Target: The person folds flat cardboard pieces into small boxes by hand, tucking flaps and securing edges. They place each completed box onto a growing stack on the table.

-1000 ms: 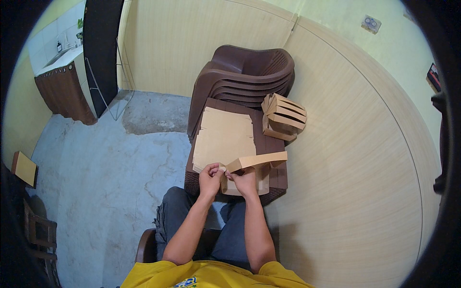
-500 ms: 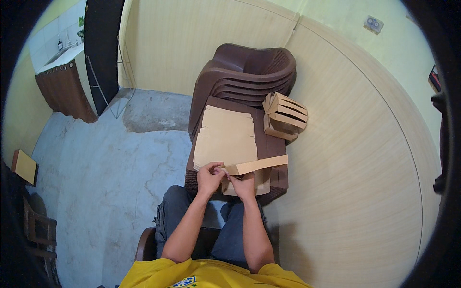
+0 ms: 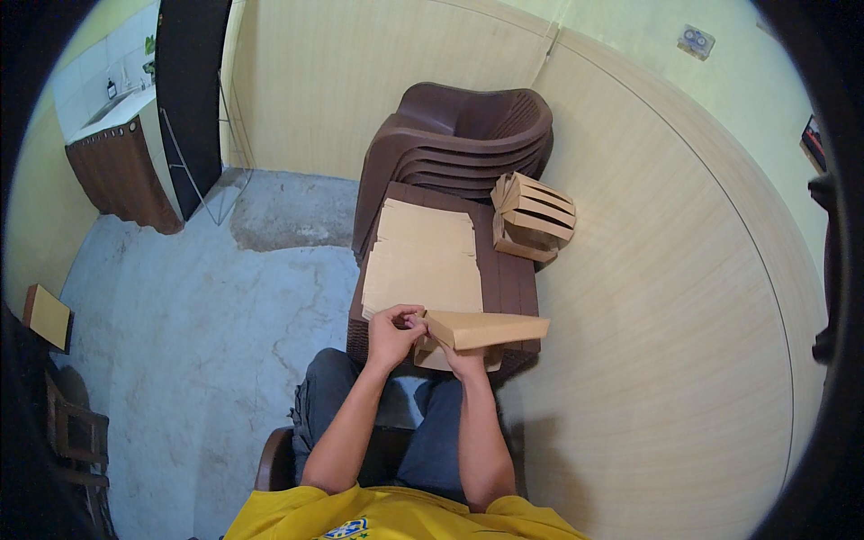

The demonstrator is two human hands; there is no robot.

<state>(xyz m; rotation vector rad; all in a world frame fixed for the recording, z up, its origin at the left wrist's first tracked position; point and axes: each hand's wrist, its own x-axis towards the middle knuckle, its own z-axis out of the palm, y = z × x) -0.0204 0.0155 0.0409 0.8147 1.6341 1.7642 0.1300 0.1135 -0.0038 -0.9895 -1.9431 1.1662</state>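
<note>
A partly folded brown cardboard box (image 3: 490, 330) is between my hands at the front of a stacked chair seat, its long side wall raised and pointing right. My left hand (image 3: 394, 337) pinches at the box's left end with curled fingers. My right hand (image 3: 465, 360) grips it from beneath and the near side; the box hides most of those fingers. Just beyond lies a pile of flat cardboard blanks (image 3: 425, 256) with notched edges. Below the raised wall, another piece of cardboard (image 3: 433, 355) shows near my right hand.
Brown plastic chairs (image 3: 454, 135) are stacked against the wood-panelled wall (image 3: 648, 270). Several folded cardboard boxes (image 3: 535, 216) sit nested at the seat's right edge. A curtained sink counter (image 3: 121, 171) stands far left, with a metal-legged stand (image 3: 193, 171) beside it.
The cardboard box has tilted, so its side wall now shows broader and lower over my right hand. My right hand has turned beneath it; my left hand has barely moved.
</note>
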